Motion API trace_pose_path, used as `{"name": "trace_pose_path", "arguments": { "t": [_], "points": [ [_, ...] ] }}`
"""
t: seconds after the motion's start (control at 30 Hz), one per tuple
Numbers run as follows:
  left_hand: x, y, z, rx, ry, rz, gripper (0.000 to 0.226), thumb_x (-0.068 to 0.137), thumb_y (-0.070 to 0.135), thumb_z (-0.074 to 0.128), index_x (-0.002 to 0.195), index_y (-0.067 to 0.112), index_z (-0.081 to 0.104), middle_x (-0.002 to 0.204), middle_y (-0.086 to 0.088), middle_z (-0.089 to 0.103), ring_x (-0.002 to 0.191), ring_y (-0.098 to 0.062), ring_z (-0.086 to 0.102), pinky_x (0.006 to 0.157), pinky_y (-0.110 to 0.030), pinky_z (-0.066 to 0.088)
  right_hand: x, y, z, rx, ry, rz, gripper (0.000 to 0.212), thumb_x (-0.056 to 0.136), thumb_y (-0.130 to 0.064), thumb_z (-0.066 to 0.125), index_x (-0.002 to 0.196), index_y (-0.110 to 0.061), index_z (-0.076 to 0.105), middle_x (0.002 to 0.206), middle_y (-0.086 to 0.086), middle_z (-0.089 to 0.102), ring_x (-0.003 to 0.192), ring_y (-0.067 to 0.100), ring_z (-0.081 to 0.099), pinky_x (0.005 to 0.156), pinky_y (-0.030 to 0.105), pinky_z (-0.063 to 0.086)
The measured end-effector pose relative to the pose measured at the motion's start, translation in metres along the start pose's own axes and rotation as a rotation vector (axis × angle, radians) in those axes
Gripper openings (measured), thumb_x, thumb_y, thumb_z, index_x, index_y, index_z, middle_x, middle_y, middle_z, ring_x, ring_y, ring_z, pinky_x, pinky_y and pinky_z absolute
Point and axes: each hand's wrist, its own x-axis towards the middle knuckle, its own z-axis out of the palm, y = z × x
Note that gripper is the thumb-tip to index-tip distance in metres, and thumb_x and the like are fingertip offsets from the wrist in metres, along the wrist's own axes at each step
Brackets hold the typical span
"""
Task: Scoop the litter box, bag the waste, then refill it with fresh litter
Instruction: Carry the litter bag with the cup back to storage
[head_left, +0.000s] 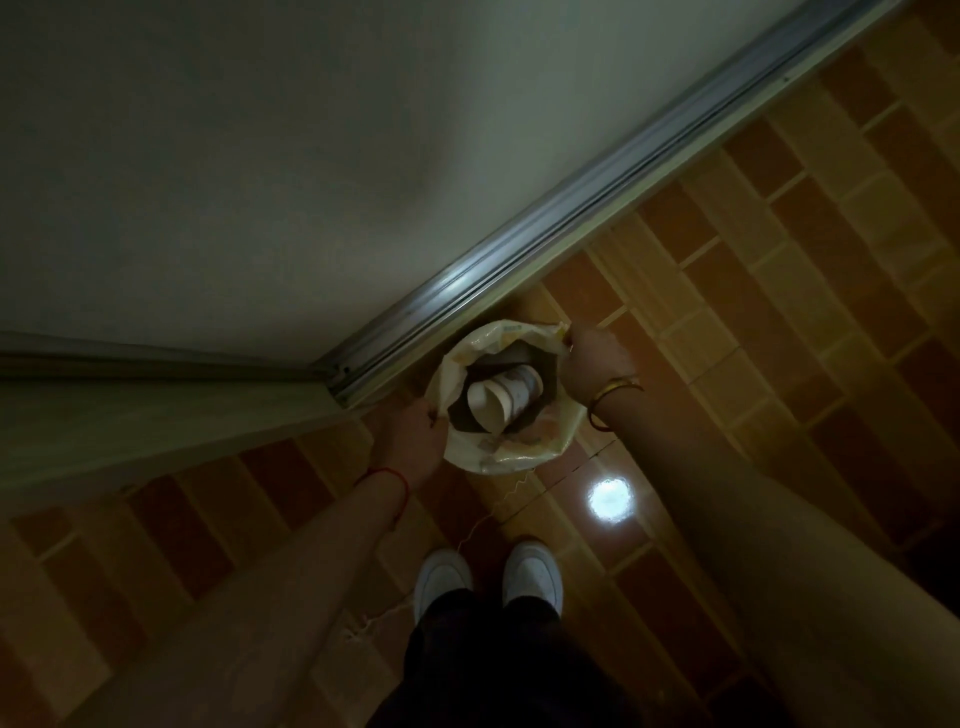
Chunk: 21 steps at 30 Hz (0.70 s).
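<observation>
A pale woven sack (511, 452) stands upright on the tiled floor beside a metal door track. Its mouth is pulled wide. Inside lies a white scoop-like cup (501, 397) on dark contents that I cannot make out in the dim light. My left hand (413, 436) grips the sack's left rim. My right hand (592, 364) grips the right rim near its top corner. A loose white string (470, 535) trails from the sack across the floor.
A metal sliding-door track (519, 265) runs diagonally behind the sack, with a pale wall or door above it. Brown and tan floor tiles (753, 312) spread to the right. My white shoes (488, 574) stand just in front of the sack. A bright light reflection (609, 500) shines on the floor.
</observation>
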Motion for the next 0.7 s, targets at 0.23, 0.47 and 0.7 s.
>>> {"name": "trace_pose_path", "arguments": {
  "t": [0.23, 0.47, 0.7],
  "points": [
    [-0.063, 0.019, -0.033, -0.013, 0.029, 0.072, 0.005, 0.097, 0.017, 0.051, 0.098, 0.020, 0.054, 0.101, -0.004, 0.062, 0.090, -0.018, 0.058, 0.067, -0.025, 0.043, -0.061, 0.002, -0.030, 0.091, -0.031, 0.041, 0.035, 0.091, -0.017, 0.051, 0.124, -0.006, 0.055, 0.119, 0.016, 0.061, 0.106, 0.032, 0.057, 0.080, 0.035, 0.046],
    [-0.152, 0.069, -0.093, -0.054, 0.057, 0.151, 0.020, 0.099, 0.016, 0.048, 0.115, 0.015, 0.060, 0.107, -0.003, 0.064, 0.093, -0.013, 0.059, 0.064, -0.018, 0.041, -0.149, -0.022, -0.112, 0.217, -0.046, 0.006, 0.036, 0.092, -0.024, 0.055, 0.124, -0.008, 0.057, 0.119, 0.011, 0.063, 0.108, 0.028, 0.058, 0.082, 0.029, 0.043],
    [-0.252, 0.141, -0.176, 0.079, 0.156, 0.491, 0.030, 0.096, 0.018, 0.057, 0.125, 0.013, 0.060, 0.116, -0.007, 0.067, 0.106, -0.020, 0.062, 0.091, -0.038, 0.053, -0.240, -0.074, -0.227, 0.254, 0.066, -0.141, 0.036, 0.094, -0.025, 0.053, 0.127, -0.010, 0.055, 0.124, 0.009, 0.062, 0.113, 0.027, 0.057, 0.088, 0.030, 0.043]
  ]
}}
